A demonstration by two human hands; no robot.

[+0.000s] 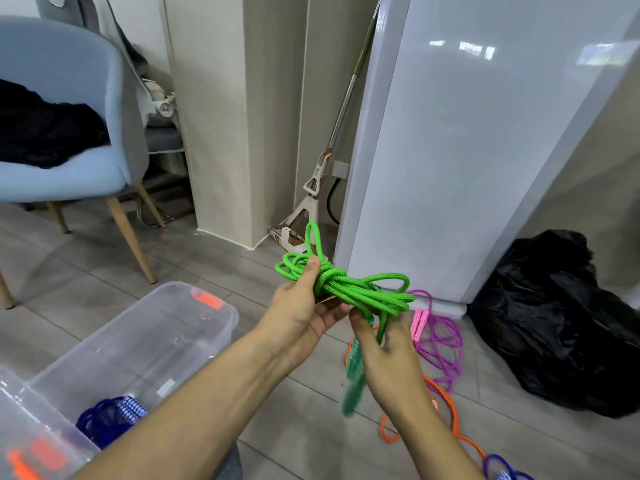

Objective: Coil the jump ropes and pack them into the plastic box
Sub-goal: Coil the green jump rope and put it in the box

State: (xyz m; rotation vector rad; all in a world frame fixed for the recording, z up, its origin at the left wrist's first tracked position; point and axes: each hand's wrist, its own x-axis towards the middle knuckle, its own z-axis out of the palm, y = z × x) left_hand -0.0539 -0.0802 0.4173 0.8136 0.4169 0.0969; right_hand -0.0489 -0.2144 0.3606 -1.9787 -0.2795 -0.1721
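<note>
The left hand (304,306) curls its fingers and thumb around the middle of a green jump rope (349,284), gathered into a bundle of loops and bound at the centre by several turns of its own cord. The bundle is held in the air above the floor. Just beneath it, the right hand (384,344) pinches the rope's hanging green strand between thumb and fingers; the green handles (354,375) dangle below, blurred.

On the grey floor behind the right hand lies a purple jump rope (440,344) with pink handles, and beside it an orange jump rope (446,407) trails toward the lower edge. To the left stands a clear plastic box (145,341) with orange latches, holding a coiled blue jump rope (104,415). A black bag (561,320) sits at the right, a pale blue chair (62,109) at the left.
</note>
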